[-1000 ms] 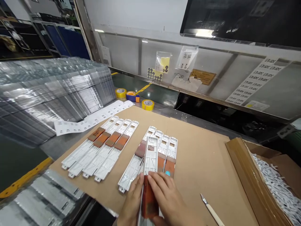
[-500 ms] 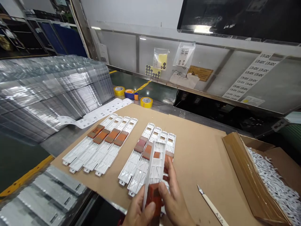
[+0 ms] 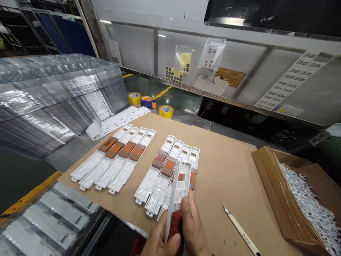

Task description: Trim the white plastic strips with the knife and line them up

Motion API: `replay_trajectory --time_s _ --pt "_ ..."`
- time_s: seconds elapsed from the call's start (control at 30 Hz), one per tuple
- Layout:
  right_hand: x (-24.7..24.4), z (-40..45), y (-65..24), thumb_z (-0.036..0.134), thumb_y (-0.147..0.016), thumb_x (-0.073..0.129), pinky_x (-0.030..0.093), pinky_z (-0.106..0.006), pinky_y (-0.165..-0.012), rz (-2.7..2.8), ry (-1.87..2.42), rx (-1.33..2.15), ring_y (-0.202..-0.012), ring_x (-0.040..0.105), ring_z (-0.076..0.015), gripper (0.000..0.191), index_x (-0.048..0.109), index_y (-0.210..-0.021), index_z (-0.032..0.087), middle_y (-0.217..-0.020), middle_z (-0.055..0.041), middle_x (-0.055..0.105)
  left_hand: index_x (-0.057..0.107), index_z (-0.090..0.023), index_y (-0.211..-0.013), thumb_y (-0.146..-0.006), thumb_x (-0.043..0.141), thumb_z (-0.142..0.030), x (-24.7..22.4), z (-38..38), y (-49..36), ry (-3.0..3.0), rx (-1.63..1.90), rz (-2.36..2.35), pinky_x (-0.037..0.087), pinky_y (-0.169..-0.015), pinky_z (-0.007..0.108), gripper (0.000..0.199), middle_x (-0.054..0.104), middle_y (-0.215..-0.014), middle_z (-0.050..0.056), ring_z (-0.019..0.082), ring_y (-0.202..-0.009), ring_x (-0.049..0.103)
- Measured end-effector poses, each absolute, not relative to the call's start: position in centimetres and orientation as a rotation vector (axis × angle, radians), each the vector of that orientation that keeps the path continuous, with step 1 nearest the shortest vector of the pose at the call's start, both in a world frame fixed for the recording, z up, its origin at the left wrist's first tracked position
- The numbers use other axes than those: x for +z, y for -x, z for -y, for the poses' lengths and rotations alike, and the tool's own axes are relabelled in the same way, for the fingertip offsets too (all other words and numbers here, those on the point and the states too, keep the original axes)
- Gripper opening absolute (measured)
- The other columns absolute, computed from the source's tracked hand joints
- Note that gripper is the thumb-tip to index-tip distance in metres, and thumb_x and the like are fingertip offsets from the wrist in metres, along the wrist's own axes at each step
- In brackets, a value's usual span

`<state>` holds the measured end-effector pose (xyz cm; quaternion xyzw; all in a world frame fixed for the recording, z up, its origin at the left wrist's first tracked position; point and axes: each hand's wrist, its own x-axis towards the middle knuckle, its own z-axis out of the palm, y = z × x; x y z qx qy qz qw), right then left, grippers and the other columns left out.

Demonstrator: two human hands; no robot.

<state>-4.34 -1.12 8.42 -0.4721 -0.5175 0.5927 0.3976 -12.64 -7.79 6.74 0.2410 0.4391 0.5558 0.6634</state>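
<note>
Brown cardboard covers the surface, with four white plastic trays lying side by side at left and a second row of trays at right. The left hand and right hand close on the near end of another white plastic tray, holding it tilted on edge just over the right row. (It looks light and stiff, though its thin ribs could snap under a twist.) Its smooth faces may slip, so the long sides beside the orange-brown pad seem the surest hold. A craft knife lies to the right, near a cardboard box of white shredded strips. Yellow tape rolls stand beyond the far edge.
</note>
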Motion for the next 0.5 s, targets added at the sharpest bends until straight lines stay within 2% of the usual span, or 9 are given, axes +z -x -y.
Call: replay_trajectory --time_s 0.1,0.2,0.33,0.5 --pt "8.4 1.5 4.4 0.051 -0.087 0.045 0.046 -0.027 -0.067 1.344 1.252 1.458 -0.072 0.058 -0.0168 0.035 0.045 -0.105 0.021 -0.083 -0.0008 0.062 0.055 -0.018 -0.119 -0.066 0.070 -0.043 6.5 8.3 12.5 -0.511 1.203 -1.052 0.045 -0.085 0.039 0.060 0.066 -0.087 0.008 0.029 -0.089 0.059" --pt "7.9 1.9 4.6 0.049 -0.088 0.045 0.043 -0.026 -0.062 1.350 1.300 1.430 -0.067 0.056 -0.0158 0.029 0.048 -0.096 0.021 -0.078 0.0005 0.062 0.056 -0.017 -0.118 -0.064 0.072 -0.039 6.2 8.7 12.2 -0.496 1.265 -1.085 0.046 -0.083 0.037 0.061 0.066 -0.092 0.010 0.030 -0.091 0.058" --pt "7.0 2.4 4.7 0.048 -0.090 0.041 0.042 -0.026 -0.064 1.357 1.354 1.409 -0.064 0.053 -0.0136 0.027 0.048 -0.087 0.022 -0.072 0.0031 0.059 0.057 -0.017 -0.116 -0.065 0.072 -0.037 5.7 9.2 11.9 -0.483 1.296 -1.140 0.045 -0.086 0.036 0.057 0.065 -0.100 0.011 0.032 -0.099 0.056" --pt "6.0 3.2 4.5 0.050 -0.089 0.042 0.044 -0.027 -0.071 1.338 1.396 1.460 -0.074 0.057 -0.0157 0.029 0.050 -0.090 0.022 -0.082 0.0011 0.062 0.053 -0.019 -0.121 -0.067 0.070 -0.037 4.6 10.6 11.9 -0.365 1.188 -1.145 0.044 -0.089 0.037 0.060 0.064 -0.106 0.011 0.033 -0.107 0.053"
